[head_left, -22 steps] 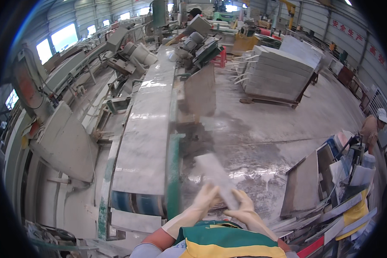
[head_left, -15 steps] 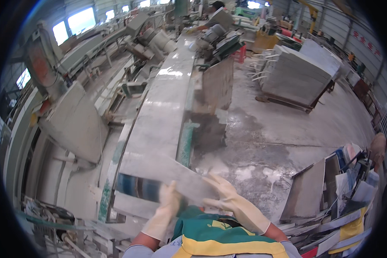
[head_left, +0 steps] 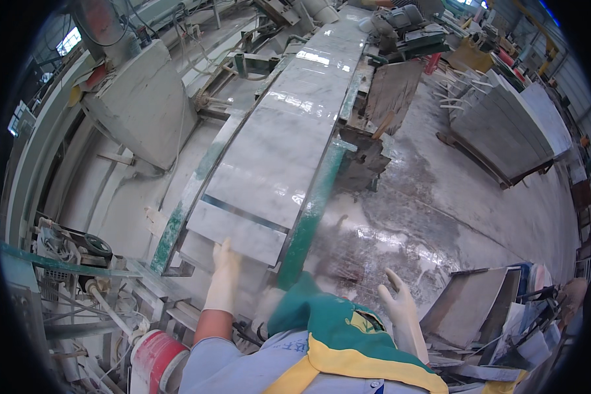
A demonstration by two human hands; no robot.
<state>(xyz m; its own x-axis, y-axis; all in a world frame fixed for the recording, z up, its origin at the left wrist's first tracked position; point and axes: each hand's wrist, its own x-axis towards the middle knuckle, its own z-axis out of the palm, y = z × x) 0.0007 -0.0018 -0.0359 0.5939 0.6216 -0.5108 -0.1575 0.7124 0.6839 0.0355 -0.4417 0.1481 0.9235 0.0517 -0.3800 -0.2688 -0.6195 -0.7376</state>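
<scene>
A narrow pale grey-white stone slab (head_left: 236,233) lies flat across the near end of a roller conveyor. A dark gap separates it from a long, wet, shiny slab (head_left: 276,141) farther along. My left hand (head_left: 226,266), in a cream rubber glove, is at the narrow slab's near edge, fingers stretched forward and seemingly touching it. Off to the right of the conveyor, my right hand (head_left: 398,301), gloved too, hangs over the floor with fingers apart and nothing in them. A green and yellow apron (head_left: 335,328) covers my front between the arms.
Green side rails (head_left: 312,220) flank the conveyor. A large upright slab (head_left: 141,108) stands at left beside machinery. Stacked slabs (head_left: 505,125) rest on a frame at far right. Leaning offcuts (head_left: 463,308) crowd the near right, and a red and white bucket (head_left: 157,358) sits near left.
The narrow slab, tilted between both hands before, now lies flat on the conveyor. My right hand has let go and moved right; the left stays by its edge. The view has shifted.
</scene>
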